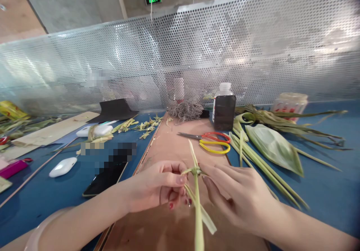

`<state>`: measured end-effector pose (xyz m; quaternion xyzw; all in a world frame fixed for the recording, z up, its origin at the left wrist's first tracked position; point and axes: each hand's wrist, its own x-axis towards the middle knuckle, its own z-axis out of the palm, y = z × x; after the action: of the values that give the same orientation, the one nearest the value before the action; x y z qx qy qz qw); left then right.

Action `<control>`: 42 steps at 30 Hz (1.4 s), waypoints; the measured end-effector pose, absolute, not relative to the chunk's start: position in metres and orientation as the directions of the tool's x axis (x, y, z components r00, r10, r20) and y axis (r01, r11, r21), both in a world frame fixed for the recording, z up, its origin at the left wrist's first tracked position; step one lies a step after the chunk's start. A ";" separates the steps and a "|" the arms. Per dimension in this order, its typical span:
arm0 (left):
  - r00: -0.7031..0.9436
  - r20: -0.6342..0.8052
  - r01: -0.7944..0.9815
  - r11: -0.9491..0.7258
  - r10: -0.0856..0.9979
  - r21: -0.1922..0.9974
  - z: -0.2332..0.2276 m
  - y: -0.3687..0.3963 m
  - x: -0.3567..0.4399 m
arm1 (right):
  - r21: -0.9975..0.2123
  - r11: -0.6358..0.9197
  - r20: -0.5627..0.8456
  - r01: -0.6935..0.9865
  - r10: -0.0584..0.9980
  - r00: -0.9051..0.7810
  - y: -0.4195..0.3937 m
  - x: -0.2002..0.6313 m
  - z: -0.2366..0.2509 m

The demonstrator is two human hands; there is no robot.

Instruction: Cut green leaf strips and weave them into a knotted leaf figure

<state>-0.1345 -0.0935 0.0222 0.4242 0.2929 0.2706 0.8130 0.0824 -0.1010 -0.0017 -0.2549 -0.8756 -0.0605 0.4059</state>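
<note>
Pale green leaf strips (pixel 198 209) cross in a small knot at the middle of the view, above the brown board (pixel 157 228). My left hand (pixel 165 183) pinches one strip left of the knot between thumb and curled fingers. From the right, my right hand (pixel 239 191) holds the knot's other side with fingers and thumb closed on a strip. One strip end points away from me and another hangs toward me. Scissors (pixel 215 142) with one red and one yellow handle lie on the board beyond my hands, blades pointing left.
Right of the board lie long green stalks (pixel 267 172), a broad leaf (pixel 274 148) and dried leaves. A bottle (pixel 225 110) and tangled grey cord (pixel 185 110) stand at the back. On the left are a black phone (pixel 108 176), a white case (pixel 63 167) and leaf scraps (pixel 150 125).
</note>
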 end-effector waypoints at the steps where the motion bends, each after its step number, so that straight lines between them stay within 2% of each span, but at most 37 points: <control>1: 0.674 -0.256 -0.186 0.495 0.693 0.849 0.022 -0.092 -0.134 | -0.166 0.854 0.723 0.494 0.446 -0.528 -0.103 0.081 0.000; 6: 0.651 -0.257 -0.175 0.471 0.715 0.865 0.022 -0.090 -0.132 | -0.400 0.739 0.585 0.542 0.661 -0.470 -0.108 0.076 0.002; 9: 0.660 -0.256 -0.180 0.480 0.706 0.859 0.022 -0.090 -0.134 | -0.515 0.672 0.497 0.532 0.740 -0.454 -0.108 0.074 0.000; 17: 0.684 -0.258 -0.264 0.561 0.683 0.784 0.023 -0.090 -0.137 | -0.782 0.489 0.328 0.387 0.850 -0.411 -0.108 0.072 0.007; 24: 0.681 -0.252 -0.311 0.583 0.688 0.751 0.019 -0.088 -0.139 | -0.863 0.365 0.221 0.349 0.895 -0.388 -0.103 0.070 0.004; 26: 0.678 -0.249 -0.314 0.579 0.691 0.752 0.020 -0.088 -0.139 | -0.852 0.385 0.246 0.355 0.893 -0.378 -0.103 0.070 0.004; 29: 0.670 -0.276 -0.300 0.592 0.689 0.748 0.020 -0.088 -0.138 | -0.774 0.502 0.357 0.387 0.850 -0.388 -0.104 0.070 0.003; 32: 0.665 -0.280 -0.249 0.559 0.692 0.791 0.020 -0.087 -0.137 | -0.643 0.635 0.484 0.428 0.770 -0.415 -0.105 0.071 -0.002; 36: 0.645 -0.245 -0.121 0.413 0.723 0.903 0.018 -0.090 -0.134 | -0.421 0.758 0.612 0.498 0.643 -0.460 -0.102 0.074 -0.011; 39: 0.640 -0.235 -0.053 0.347 0.731 0.936 0.018 -0.092 -0.133 | -0.263 0.802 0.681 0.537 0.548 -0.485 -0.099 0.075 -0.013; 42: 0.611 -0.226 -0.043 0.317 0.759 0.947 0.020 -0.094 -0.131 | -0.204 0.794 0.706 0.572 0.524 -0.477 -0.098 0.076 -0.011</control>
<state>-0.1310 -0.0939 0.0200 0.5167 0.3465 0.2729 0.7338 0.0762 -0.0977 -0.0114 -0.3192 -0.8587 -0.0299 0.3998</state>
